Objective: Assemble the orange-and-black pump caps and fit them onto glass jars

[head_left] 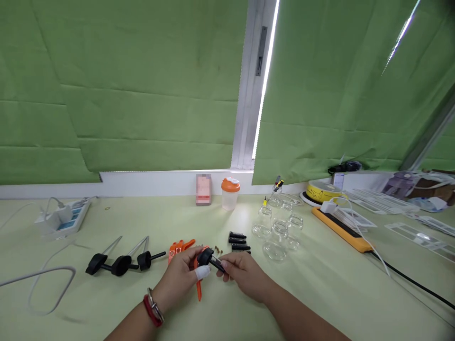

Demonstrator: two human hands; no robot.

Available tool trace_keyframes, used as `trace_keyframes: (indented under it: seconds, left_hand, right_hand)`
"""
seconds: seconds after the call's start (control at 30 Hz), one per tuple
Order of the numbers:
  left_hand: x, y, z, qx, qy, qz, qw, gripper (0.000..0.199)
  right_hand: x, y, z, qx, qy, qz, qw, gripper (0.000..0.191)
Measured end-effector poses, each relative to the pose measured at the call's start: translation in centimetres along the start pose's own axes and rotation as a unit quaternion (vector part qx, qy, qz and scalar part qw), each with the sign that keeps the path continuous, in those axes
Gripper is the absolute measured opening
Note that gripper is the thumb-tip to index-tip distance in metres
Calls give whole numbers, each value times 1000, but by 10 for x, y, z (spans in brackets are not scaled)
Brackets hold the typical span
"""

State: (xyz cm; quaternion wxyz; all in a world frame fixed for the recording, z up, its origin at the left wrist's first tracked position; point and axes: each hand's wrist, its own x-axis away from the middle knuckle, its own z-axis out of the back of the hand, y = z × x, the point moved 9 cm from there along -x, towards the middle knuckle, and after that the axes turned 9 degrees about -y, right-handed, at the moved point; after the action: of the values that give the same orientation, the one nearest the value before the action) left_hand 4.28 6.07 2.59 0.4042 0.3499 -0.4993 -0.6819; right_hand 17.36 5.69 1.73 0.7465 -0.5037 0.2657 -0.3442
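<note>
Near the front middle of the table, my left hand (186, 271), with a white wrap on its thumb, is closed on a black round-headed part (205, 256). An orange lever-like piece (199, 290) sticks out below that hand. My right hand (239, 272) pinches the dark stem of the same part, its fingertips covering the end. Just beyond the hands are more orange pieces (181, 246), several small brass-coloured bits (218, 250) and a stack of black bristled pieces (238, 240). To the left lie black round caps (121, 265) with thin metal rods and black side stems.
Several clear glass jars (275, 246) stand right of the hands, one holding screwdrivers (277, 184). Behind are an orange-lidded cup (230, 193) and a pink box (203, 189). An orange power strip (341, 230) lies right; a white one (73, 218) with cables lies left.
</note>
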Motion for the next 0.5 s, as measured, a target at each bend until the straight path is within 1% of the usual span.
trace_keyframes:
  seconds: [0.07, 0.13, 0.2, 0.27, 0.37, 0.43, 0.5]
  left_hand:
    - [1, 3, -4, -29, -20, -7, 999, 31]
    - [3, 5, -11, -44, -55, -1, 997, 24]
    - [5, 5, -21, -53, -103, 16, 993, 18]
    - [7, 4, -29, -75, -138, 30, 987, 16]
    - [11, 4, -35, -114, -163, 37, 979, 15]
    - [13, 5, -38, -115, -184, 33, 976, 15]
    - [16, 7, -41, -94, -204, 30, 974, 17]
  right_hand:
    - [0, 13, -4, -56, 2, -36, 998, 30]
    - [-1, 26, -10, -116, 0, -67, 991, 26]
    - [-2, 36, -17, -160, -12, -95, 982, 26]
    - [-1, 42, -22, -167, -27, -119, 978, 28]
    - [2, 44, -23, -174, -49, -134, 974, 29]
    - [3, 39, -25, -213, -72, -125, 966, 36]
    - [4, 32, -33, -261, -113, -116, 952, 42]
